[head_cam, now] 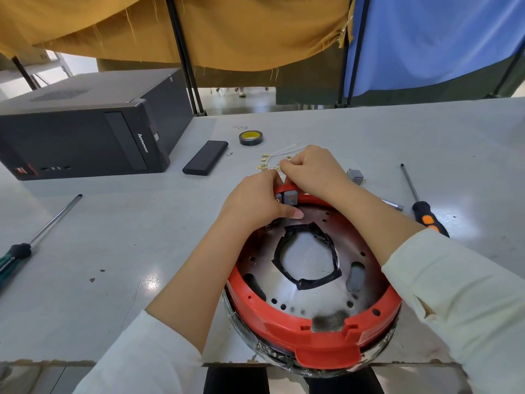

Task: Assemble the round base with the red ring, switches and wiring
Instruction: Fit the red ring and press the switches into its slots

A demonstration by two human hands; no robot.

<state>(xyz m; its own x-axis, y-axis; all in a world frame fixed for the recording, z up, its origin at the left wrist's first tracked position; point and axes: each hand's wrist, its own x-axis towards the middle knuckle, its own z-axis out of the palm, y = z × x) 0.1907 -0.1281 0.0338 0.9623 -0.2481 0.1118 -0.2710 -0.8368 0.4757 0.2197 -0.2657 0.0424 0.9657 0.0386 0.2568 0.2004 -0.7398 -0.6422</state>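
We are working at the far rim of the round base [309,268], where the red ring [318,334] is carrying two grey switches [290,198] side by side. Our left hand [255,200] is curling around the left switch, thumb pressing in from the near side, while our right hand [309,169] is pinching the thin wiring [287,150] just beyond the rim. The wire is trailing away from us across the table [142,223], so the terminals lie directly behind the switches, nearer our right hand, which we judge should feed them in.
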